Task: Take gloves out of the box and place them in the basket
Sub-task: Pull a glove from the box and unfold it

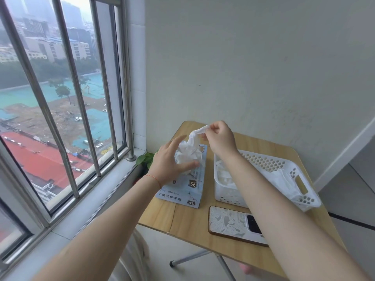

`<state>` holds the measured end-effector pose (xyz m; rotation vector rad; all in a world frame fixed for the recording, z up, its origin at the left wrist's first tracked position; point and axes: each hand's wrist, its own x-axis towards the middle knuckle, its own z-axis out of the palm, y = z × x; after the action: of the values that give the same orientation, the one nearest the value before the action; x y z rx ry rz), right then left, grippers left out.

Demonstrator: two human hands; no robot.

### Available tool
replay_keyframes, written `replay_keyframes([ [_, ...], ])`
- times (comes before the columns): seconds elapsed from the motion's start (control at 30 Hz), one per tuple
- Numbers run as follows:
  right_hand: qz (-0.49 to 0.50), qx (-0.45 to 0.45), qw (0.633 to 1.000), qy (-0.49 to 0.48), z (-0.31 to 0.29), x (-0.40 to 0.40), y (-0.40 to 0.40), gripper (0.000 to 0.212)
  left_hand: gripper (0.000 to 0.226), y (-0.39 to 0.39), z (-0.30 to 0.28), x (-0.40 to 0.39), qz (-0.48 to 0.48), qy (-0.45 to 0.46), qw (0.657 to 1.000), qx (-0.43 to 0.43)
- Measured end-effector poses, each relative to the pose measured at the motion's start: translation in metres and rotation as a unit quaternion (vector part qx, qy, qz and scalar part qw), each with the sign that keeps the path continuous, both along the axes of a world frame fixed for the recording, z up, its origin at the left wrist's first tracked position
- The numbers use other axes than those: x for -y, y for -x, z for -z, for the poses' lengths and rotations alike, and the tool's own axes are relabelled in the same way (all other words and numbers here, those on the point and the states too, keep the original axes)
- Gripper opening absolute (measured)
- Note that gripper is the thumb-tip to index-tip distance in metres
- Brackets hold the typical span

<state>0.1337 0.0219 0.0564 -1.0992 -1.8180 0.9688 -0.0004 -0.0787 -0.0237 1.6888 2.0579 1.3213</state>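
A light blue glove box marked XL lies on the small wooden table. White gloves bulge out of its top opening. My right hand pinches one white glove and holds it stretched up above the box. My left hand hovers over the box with fingers spread, its thumb against the bunched gloves. To the right of the box stands a white perforated plastic basket with several white gloves lying inside it.
A phone in a patterned case lies near the table's front edge, below the basket. A barred window and its sill run along the left. A small green plant sits in the corner behind the box. A wall stands behind the table.
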Motion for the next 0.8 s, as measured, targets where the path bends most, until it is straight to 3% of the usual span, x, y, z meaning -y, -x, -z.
replay_keyframes([
  [0.13, 0.003, -0.106, 0.991, 0.081, -0.003, 0.001, 0.0, 0.005, 0.021, -0.003, -0.009, -0.004, -0.029, -0.002, 0.996, -0.079],
  [0.2, 0.014, -0.182, 0.978, 0.102, -0.009, 0.001, -0.002, 0.008, 0.014, 0.001, -0.007, -0.003, -0.047, 0.041, 0.991, -0.122],
  [0.3, 0.047, -0.199, 0.974, 0.094, -0.015, -0.001, -0.006, 0.008, 0.022, 0.007, -0.001, -0.002, -0.056, 0.138, 0.97, -0.19],
  [0.4, 0.048, -0.122, 0.987, 0.095, -0.01, -0.001, -0.006, 0.011, 0.028, 0.007, -0.005, -0.002, -0.063, 0.16, 0.971, -0.168],
  [0.57, -0.011, -0.026, 0.994, 0.101, -0.006, 0.001, -0.01, 0.024, 0.021, -0.01, -0.031, 0.005, -0.053, 0.073, 0.996, 0.007],
  [0.63, -0.053, 0.062, 0.995, 0.053, -0.004, 0.002, -0.011, 0.027, 0.025, -0.015, -0.032, 0.004, -0.038, 0.091, 0.995, -0.011],
  [0.73, -0.089, 0.313, 0.941, -0.089, 0.002, 0.0, -0.015, 0.027, 0.021, -0.013, -0.022, 0.0, -0.035, 0.126, 0.99, -0.049],
  [0.8, -0.085, 0.384, 0.908, -0.144, 0.006, -0.001, -0.016, 0.015, 0.022, -0.012, -0.017, -0.001, -0.036, 0.127, 0.989, -0.061],
])
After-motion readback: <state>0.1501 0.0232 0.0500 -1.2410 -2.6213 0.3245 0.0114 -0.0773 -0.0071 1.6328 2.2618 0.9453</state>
